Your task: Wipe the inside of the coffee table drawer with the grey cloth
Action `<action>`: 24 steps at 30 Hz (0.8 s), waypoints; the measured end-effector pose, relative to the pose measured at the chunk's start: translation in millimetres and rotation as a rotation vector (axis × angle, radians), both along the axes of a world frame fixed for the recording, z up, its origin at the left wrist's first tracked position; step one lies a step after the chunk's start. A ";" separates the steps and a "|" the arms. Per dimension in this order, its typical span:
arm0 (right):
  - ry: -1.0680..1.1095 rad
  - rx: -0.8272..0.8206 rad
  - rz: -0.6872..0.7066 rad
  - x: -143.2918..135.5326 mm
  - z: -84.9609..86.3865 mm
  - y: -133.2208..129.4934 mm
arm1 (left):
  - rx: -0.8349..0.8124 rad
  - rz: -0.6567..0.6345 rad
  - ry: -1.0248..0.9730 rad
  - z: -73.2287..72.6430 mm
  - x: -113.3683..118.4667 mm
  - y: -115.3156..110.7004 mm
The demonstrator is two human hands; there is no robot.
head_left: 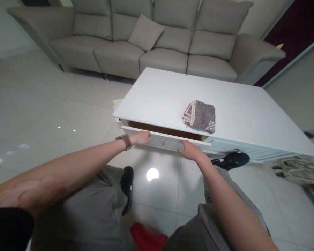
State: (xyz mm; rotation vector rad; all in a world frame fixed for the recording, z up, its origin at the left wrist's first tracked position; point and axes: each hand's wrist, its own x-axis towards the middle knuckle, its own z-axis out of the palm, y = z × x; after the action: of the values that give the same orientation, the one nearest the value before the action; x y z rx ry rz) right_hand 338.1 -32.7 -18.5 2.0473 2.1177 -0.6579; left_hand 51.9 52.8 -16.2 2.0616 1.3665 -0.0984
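Observation:
A white drawer (170,141) with a small metal knob (163,144) is pulled partway out of the low white table (232,101). My left hand (142,137), below a brown-strapped wristwatch (125,141), grips the left part of the drawer's front at its top edge. Toward the other end of the same front, my right hand (190,150) has its thumb near the top edge and its fingers against the face, partly hidden. Through the gap the brown inside of the drawer shows. On the tabletop, close to the drawer, lies a folded grey-brown towel (204,115) with cream patterning.
A grey sofa (167,59) with a beige cushion (146,33) stands behind the table. My black shoes (231,161) are on the glossy tiled floor (81,122), either side of the drawer. Something red (148,238) is below me, and a patterned heap (300,170) lies at right.

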 end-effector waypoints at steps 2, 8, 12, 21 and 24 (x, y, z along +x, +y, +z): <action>-0.008 0.005 -0.020 -0.4 -2.5 3.0 | 0.034 -0.006 0.037 -4.3 4.3 4.5; 0.034 0.016 -0.073 -3.7 -20.8 19.9 | 0.098 0.019 0.002 -17.2 10.0 7.5; 0.109 0.002 -0.127 -8.3 -36.1 27.8 | 0.094 0.028 -0.010 -21.7 10.6 6.8; 0.183 0.050 -0.194 -7.8 -53.5 38.3 | 0.114 0.058 0.123 -23.2 23.5 12.2; 0.195 0.089 -0.219 -7.6 -59.6 41.6 | 0.125 0.068 0.129 -24.0 26.2 15.0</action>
State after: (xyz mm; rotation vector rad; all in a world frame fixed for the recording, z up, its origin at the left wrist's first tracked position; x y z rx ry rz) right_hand 330.5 8.9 -78.1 2.3768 2.0730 -0.8387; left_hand 78.1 67.8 -40.2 2.1398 1.5555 -0.1218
